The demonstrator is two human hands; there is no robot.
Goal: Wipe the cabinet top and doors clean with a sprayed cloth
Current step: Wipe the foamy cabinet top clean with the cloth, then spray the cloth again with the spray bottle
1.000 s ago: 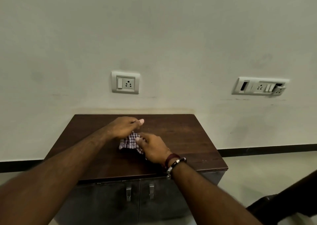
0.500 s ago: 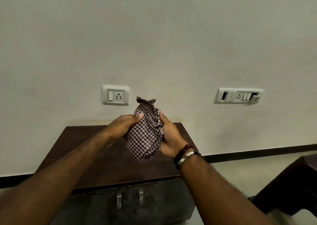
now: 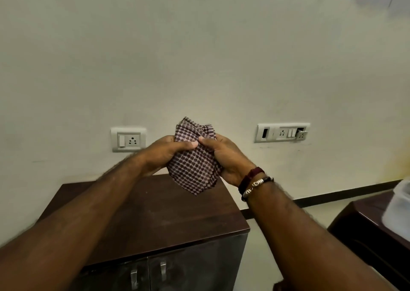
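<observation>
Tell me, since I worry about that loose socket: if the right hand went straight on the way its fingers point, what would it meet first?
The checked cloth it already grips, then probably the left hand opposite; the right hand points leftward.

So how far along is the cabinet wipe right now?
Nothing visibly finished: I can't tell whether the cabinet top has been wiped. In hand: the left hand and right hand grip the checked cloth in the air above it. Left: the doors, untouched for now.
</observation>
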